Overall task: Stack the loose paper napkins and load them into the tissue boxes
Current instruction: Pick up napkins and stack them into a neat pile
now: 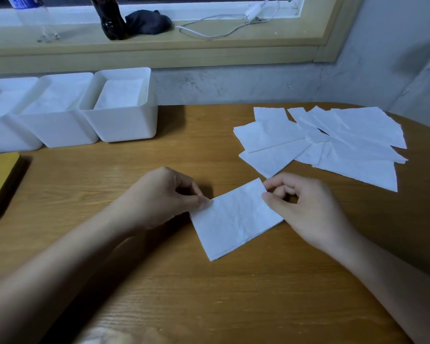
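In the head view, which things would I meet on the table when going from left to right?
Yellow object → left tissue box → middle tissue box → right tissue box → left hand → napkin stack → right hand. The loose napkins overlap the right hand sideways, so they are left out.

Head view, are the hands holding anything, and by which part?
The left hand pinches the small white paper napkin stack at its left corner; the right hand pinches its far right corner, on the wooden table.

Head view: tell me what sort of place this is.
Likely a home or dorm room: a wooden table against a scuffed wall, and a window sill holding a cola bottle and a charger cable.
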Demonstrator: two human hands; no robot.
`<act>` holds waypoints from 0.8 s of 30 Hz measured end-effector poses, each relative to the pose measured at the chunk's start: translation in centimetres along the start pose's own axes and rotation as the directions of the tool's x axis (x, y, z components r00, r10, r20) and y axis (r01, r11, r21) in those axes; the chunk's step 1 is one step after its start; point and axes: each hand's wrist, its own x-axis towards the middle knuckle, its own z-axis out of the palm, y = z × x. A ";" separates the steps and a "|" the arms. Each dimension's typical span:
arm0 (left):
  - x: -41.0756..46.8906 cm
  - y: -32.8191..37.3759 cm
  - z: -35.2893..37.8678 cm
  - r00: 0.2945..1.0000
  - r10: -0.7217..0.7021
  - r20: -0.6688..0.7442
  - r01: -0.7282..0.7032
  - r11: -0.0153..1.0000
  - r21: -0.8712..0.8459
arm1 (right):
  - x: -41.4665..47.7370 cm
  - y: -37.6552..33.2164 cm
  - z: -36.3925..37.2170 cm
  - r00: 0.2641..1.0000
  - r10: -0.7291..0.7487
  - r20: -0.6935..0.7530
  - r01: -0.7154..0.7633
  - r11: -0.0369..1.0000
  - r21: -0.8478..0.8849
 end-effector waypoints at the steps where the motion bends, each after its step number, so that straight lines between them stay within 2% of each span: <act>1: 0.0 0.0 0.1 1.000 0.003 0.001 -0.003 1.000 0.022 | 0.0 0.0 0.0 1.000 -0.006 -0.004 0.005 1.000 -0.010; 6: 0.3 -0.1 0.5 1.000 0.010 -0.015 -0.008 0.992 0.129 | -0.1 0.0 0.1 0.998 -0.055 -0.014 0.054 0.995 -0.088; 11: 0.3 -0.3 0.7 0.998 0.052 -0.031 -0.046 0.985 0.163 | -0.3 0.0 -0.1 0.996 -0.091 -0.015 0.087 0.982 -0.166; 15: 0.5 -0.7 1.3 0.973 0.211 -0.099 -0.189 0.964 0.189 | -0.5 0.2 -0.8 0.996 -0.086 0.008 0.086 0.977 -0.193; 18: 0.9 -1.1 2.0 0.934 0.341 -0.104 -0.322 0.932 0.169 | 0.0 0.8 -1.3 0.991 -0.127 -0.031 0.114 0.957 -0.267; 20: 1.0 -1.1 2.4 0.916 0.388 -0.105 -0.369 0.915 0.163 | 0.7 1.4 -1.5 0.982 -0.182 -0.056 0.151 0.921 -0.360; 24: 0.9 -1.0 3.5 0.885 0.452 -0.108 -0.433 0.887 0.162 | 1.8 2.4 -1.5 0.979 -0.199 -0.041 0.154 0.856 -0.494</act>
